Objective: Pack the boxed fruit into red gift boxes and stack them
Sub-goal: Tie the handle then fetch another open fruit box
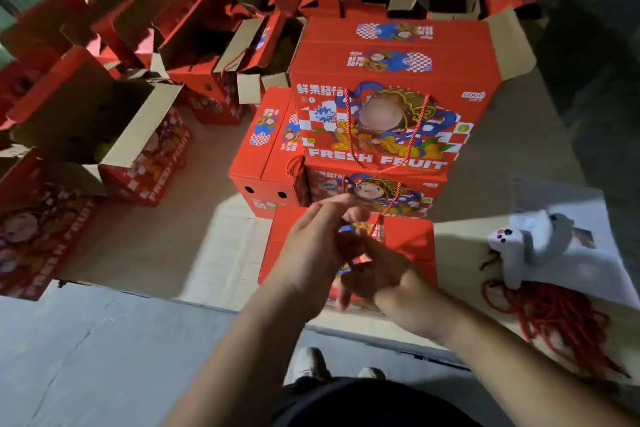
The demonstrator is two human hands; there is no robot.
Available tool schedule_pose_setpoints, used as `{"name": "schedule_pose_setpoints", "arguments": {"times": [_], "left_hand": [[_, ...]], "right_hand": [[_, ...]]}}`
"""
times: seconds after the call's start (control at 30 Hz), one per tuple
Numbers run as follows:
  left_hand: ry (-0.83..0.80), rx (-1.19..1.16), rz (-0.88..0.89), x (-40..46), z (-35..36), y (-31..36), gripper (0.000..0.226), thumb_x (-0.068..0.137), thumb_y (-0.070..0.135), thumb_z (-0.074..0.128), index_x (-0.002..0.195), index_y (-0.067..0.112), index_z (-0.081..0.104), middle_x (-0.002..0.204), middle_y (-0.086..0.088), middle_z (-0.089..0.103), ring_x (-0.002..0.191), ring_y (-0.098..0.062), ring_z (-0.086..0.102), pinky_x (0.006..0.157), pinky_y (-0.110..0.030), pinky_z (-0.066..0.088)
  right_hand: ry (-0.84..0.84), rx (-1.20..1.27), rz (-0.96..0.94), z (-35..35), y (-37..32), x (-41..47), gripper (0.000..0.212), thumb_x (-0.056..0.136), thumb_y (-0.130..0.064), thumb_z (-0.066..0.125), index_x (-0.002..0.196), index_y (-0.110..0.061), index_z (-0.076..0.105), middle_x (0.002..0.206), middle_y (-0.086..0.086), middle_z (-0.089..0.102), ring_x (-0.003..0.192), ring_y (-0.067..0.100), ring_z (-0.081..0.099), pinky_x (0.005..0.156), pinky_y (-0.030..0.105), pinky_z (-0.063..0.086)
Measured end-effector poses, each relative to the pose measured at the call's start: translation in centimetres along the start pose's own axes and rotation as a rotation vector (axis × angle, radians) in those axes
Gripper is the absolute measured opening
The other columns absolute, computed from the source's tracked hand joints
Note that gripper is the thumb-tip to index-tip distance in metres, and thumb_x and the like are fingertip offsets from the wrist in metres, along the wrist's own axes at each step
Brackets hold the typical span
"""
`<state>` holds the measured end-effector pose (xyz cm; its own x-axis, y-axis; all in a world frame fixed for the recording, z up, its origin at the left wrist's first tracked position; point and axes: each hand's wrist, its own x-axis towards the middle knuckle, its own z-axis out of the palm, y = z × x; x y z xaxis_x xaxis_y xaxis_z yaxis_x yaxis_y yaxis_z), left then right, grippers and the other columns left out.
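We count four closed red gift boxes: two stacked ones (388, 107), (370, 191), one under the hands (408, 239) and a lower one (266, 152) just left of the stack. Open-flapped boxes (104, 135) crowd the left and back, perhaps a dozen; blur defeats an exact tally. We see two hands (311, 246), (384, 274), one white glove (526, 243) and one bundle of red cords (557, 319).
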<state>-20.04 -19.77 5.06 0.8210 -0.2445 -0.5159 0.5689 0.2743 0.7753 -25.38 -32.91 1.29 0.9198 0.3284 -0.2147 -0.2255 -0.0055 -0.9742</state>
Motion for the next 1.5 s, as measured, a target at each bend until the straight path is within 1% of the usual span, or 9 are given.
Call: {"name": "schedule_pose_setpoints", "arguments": {"times": [0.17,0.27,0.37,0.47,0.57,1.1,1.3,1.43,1.5], "left_hand": [[-0.264,0.032,0.115,-0.2,-1.9,5.2,0.053,0.098,0.057,0.051,0.132,0.018,0.061,0.137,0.0,0.071,0.118,-0.013,0.07,0.097,-0.035,0.052],[-0.092,-0.02,0.278,-0.7,-4.2,7.1,0.048,0.091,0.057,0.056,0.111,0.017,0.075,0.125,-0.012,0.076,0.104,-0.021,0.075,0.097,-0.041,0.055],[0.188,0.402,0.326,-1.4,-6.6,6.2,0.049,0.098,0.055,0.056,0.095,0.013,0.08,0.1,-0.01,0.081,0.083,-0.02,0.075,0.085,-0.04,0.055],[0.407,0.688,0.469,-1.9,-9.7,3.8,0.021,0.105,0.029,0.062,0.095,0.02,0.078,0.087,0.006,0.08,0.07,-0.008,0.07,0.071,-0.032,0.052],[0.541,0.584,0.538,-1.3,-12.1,1.8,0.014,0.104,0.024,0.065,0.095,0.022,0.076,0.089,0.007,0.077,0.077,-0.01,0.07,0.072,-0.031,0.052],[0.309,0.141,0.321,1.7,-14.1,-2.9,0.04,0.099,0.054,0.051,0.119,0.031,0.077,0.123,0.0,0.076,0.112,-0.018,0.072,0.094,-0.04,0.049],[0.29,0.392,0.151,2.5,-13.8,-4.2,0.046,0.107,0.057,0.042,0.104,0.033,0.081,0.105,0.012,0.078,0.102,-0.019,0.069,0.09,-0.035,0.049],[0.355,0.518,0.15,4.0,-14.2,-4.4,0.041,0.112,0.045,0.041,0.106,0.021,0.074,0.103,0.004,0.075,0.094,-0.016,0.066,0.072,-0.027,0.045],[0.347,0.53,0.155,5.4,-13.8,-3.3,0.041,0.112,0.044,0.042,0.11,0.019,0.074,0.102,0.001,0.074,0.09,-0.013,0.064,0.071,-0.027,0.044]], "right_hand": [[0.26,-0.102,-0.017,-2.5,-8.4,4.2,0.016,0.091,-0.024,0.069,0.077,-0.019,0.076,0.062,-0.009,0.063,0.061,0.004,0.057,0.066,0.03,0.046],[0.112,-0.108,-0.124,0.0,-10.3,4.7,0.016,0.087,-0.037,0.065,0.081,-0.03,0.078,0.06,-0.007,0.062,0.06,0.001,0.053,0.057,0.03,0.044],[0.067,-0.141,0.009,0.8,-9.3,4.4,0.027,0.094,-0.022,0.069,0.121,-0.026,0.068,0.075,-0.001,0.065,0.057,0.002,0.056,0.06,0.026,0.043],[0.193,-0.164,0.006,-2.0,-11.0,4.6,0.033,0.088,-0.032,0.071,0.12,-0.03,0.067,0.058,-0.015,0.055,0.05,0.005,0.05,0.057,0.027,0.042],[0.152,-0.152,-0.074,-2.8,-11.3,4.2,0.02,0.099,-0.019,0.063,0.118,-0.02,0.067,0.054,-0.009,0.046,0.053,0.013,0.044,0.058,0.034,0.044],[0.114,0.002,-0.241,-3.0,-16.1,2.8,0.026,0.097,-0.025,0.06,0.106,0.0,0.064,0.059,-0.002,0.046,0.052,0.012,0.043,0.054,0.027,0.042],[0.091,-0.484,-0.157,-3.8,-12.0,2.9,0.017,0.092,-0.037,0.061,0.104,-0.026,0.066,0.058,0.006,0.064,0.052,0.026,0.061,0.06,0.051,0.055],[0.447,-0.78,-0.176,-7.4,-5.7,2.0,0.042,0.095,-0.043,0.061,0.135,-0.043,0.051,0.118,-0.017,0.07,0.097,-0.007,0.064,0.088,0.028,0.056],[0.713,-0.633,0.008,-9.4,-1.6,0.5,0.063,0.096,-0.039,0.066,0.152,-0.035,0.037,0.146,-0.005,0.05,0.128,0.002,0.052,0.107,0.028,0.043]]}}
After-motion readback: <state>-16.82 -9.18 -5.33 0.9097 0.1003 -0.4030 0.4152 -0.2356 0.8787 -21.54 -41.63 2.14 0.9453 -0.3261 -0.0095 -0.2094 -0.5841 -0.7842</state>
